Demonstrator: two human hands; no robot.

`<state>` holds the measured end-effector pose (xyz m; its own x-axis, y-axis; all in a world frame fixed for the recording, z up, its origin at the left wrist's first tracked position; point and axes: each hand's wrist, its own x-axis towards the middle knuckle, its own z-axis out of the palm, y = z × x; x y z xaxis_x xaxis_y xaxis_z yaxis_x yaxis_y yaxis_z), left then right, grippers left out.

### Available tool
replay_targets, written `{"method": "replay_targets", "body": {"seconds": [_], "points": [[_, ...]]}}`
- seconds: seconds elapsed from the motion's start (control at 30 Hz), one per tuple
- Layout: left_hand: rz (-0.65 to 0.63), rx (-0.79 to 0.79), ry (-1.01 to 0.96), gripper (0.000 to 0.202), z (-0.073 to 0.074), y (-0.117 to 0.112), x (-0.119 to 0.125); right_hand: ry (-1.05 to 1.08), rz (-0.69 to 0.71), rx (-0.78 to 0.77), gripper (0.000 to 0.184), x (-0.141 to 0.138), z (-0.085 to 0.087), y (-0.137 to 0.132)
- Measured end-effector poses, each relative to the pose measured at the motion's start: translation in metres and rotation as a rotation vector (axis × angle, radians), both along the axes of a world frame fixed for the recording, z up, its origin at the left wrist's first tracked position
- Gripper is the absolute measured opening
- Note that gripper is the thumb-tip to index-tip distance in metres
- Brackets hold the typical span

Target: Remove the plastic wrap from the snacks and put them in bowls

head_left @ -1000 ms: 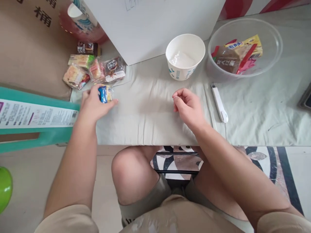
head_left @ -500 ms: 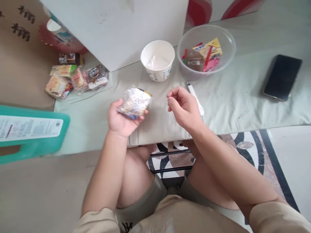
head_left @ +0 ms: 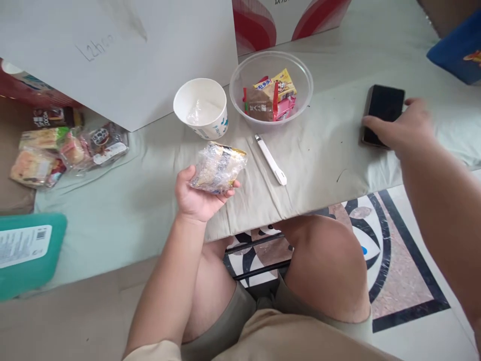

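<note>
My left hand (head_left: 195,195) is closed round a small snack packet (head_left: 218,167) in crinkled clear and silver wrap, held palm up over the near edge of the cloth-covered table (head_left: 330,160). My right hand (head_left: 404,128) is stretched out to the right, its fingers spread and lying on a black phone (head_left: 382,111) that rests flat on the cloth. A white paper bowl (head_left: 200,107) and a clear plastic bowl (head_left: 271,88) holding several wrapped snacks stand behind the packet. A white utility knife (head_left: 270,159) lies between the two hands.
Several wrapped snacks (head_left: 67,148) lie in a heap at the far left. A large white box (head_left: 124,50) stands at the back. A teal box (head_left: 28,253) juts in at lower left. A blue pack (head_left: 460,50) shows at top right. My knees are under the table edge.
My left hand lifted a packet from the left heap and brought it to the middle. My right hand left the middle and reached right onto the phone. The view turned right.
</note>
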<state>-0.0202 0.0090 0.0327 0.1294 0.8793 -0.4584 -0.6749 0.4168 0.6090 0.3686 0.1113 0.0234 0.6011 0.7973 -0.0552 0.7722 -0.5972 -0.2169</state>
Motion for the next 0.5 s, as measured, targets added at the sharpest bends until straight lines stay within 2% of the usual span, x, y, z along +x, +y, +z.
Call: {"method": "replay_targets", "body": {"seconds": [0.1, 0.23, 0.5], "points": [[0.0, 0.011, -0.019, 0.057, -0.001, 0.001, 0.0, -0.058, 0.101, -0.028, 0.092, 0.004, -0.012, -0.016], [-0.048, 0.02, -0.048, 0.057, -0.002, 0.001, 0.004, -0.076, 0.094, 0.043, 0.084, 0.006, -0.022, -0.034], [-0.099, 0.035, -0.009, 0.064, -0.002, -0.001, 0.006, -0.002, 0.106, 0.07, 0.078, -0.002, -0.013, -0.034]]}}
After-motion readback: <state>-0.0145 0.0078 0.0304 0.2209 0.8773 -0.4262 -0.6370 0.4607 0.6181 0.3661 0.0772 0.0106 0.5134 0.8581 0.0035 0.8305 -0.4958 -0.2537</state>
